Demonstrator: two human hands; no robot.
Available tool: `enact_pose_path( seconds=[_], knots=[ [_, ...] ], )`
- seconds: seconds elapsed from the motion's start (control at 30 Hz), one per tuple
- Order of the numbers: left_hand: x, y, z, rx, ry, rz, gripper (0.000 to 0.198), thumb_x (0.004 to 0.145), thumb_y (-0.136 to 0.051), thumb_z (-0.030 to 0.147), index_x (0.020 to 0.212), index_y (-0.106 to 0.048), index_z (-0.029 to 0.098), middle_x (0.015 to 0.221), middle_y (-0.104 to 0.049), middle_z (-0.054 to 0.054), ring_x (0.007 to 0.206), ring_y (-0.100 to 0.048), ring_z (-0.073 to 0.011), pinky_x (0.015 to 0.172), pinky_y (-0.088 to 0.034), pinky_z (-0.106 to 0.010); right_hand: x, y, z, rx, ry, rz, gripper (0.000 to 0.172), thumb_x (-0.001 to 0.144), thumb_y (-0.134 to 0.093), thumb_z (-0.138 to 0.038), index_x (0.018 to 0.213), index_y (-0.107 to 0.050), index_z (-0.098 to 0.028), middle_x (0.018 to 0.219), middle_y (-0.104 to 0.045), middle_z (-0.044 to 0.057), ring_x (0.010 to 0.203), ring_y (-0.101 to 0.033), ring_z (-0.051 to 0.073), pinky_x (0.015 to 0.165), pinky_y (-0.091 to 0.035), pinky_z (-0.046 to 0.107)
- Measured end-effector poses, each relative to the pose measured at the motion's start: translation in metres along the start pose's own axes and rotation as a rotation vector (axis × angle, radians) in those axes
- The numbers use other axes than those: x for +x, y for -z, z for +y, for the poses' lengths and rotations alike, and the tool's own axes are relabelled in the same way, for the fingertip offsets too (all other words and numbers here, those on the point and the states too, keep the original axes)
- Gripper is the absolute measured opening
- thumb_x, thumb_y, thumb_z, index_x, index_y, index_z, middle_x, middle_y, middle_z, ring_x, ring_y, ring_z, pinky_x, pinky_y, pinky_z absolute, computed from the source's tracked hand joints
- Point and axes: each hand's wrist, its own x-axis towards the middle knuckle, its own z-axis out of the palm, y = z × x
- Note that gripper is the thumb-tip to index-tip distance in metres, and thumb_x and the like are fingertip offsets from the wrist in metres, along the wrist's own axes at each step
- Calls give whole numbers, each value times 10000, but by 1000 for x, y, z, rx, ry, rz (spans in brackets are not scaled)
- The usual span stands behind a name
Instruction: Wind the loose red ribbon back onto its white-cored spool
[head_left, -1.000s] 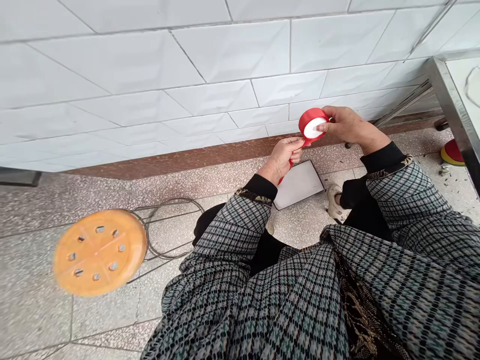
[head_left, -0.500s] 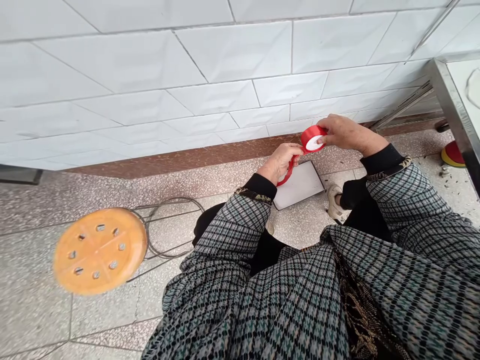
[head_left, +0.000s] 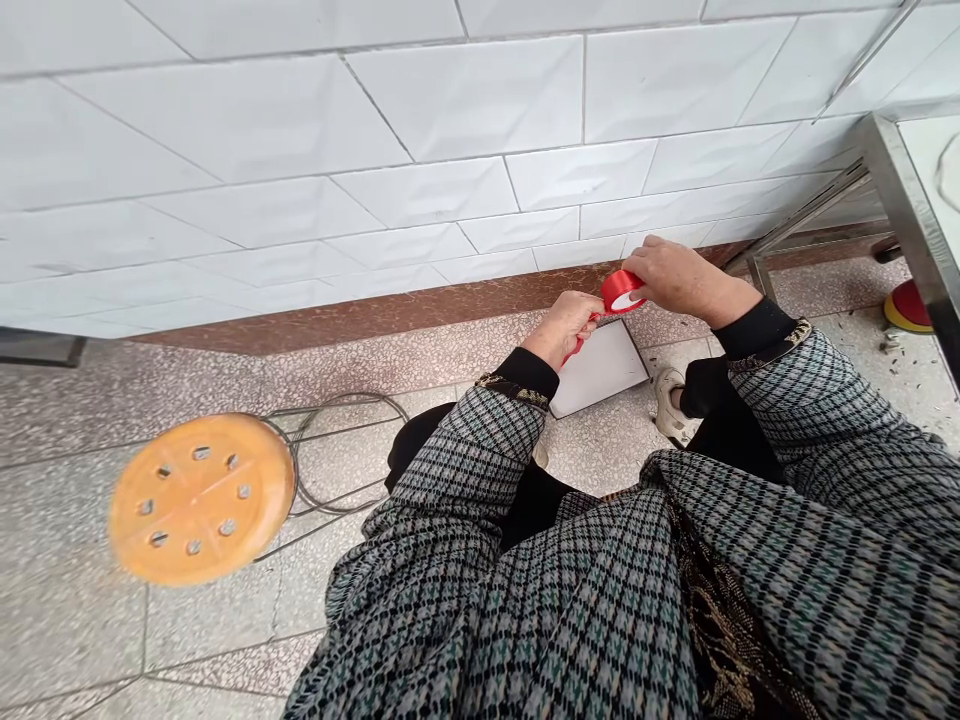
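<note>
My right hand [head_left: 671, 275] is closed round the edge of a roll of red ribbon [head_left: 616, 288], with fingers at its white core. My left hand [head_left: 564, 325] pinches the red strip coming off the roll, just to its left. A short red end shows below the left fingers. The hands are close together, above a flat white board [head_left: 604, 372] with a dark edge that lies on the floor. The fingertips of the left hand are partly hidden.
An orange round stool [head_left: 202, 500] with holes in its seat and metal legs stands at the left. A metal-framed table [head_left: 900, 190] is at the right, with a red and yellow object [head_left: 909, 307] beneath it. A white tiled wall [head_left: 465, 110] rises in front.
My right hand and the roll have moved slightly left and down, nearer the left hand. Less of the red strip hangs in sight below my left hand.
</note>
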Motion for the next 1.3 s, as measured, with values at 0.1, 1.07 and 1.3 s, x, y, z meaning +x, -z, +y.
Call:
enact_pose_path(
  seconds=[0.1,1.07,1.3],
  knots=[
    [3,1,-1,16,8,28,352,730,-606,-28,503,-437,183,474,-413,42,396,-272,-21,439,-138,-200,0,1,-2,-20,5,-8,225,1074,-664,-264,1189,-804,-130,1078,-789,198,1068,-593,357,916,-428,440],
    [5,-2,-6,26,-101,7,724,749,-993,638,637,-395,244,592,-215,95,546,-124,-56,582,-75,-315,4,8,-20,44,-68,30,265,1077,-585,-271,1109,-818,-151,1011,-781,232,1125,-582,403,887,-432,463],
    [10,-6,-7,-95,-85,-17,635,778,-1008,500,665,-443,234,607,-260,87,516,-156,-47,542,-66,-294,4,15,-18,108,-81,36,263,1075,-635,-368,1125,-814,-182,1066,-775,225,1195,-557,443,963,-419,529]
  ],
)
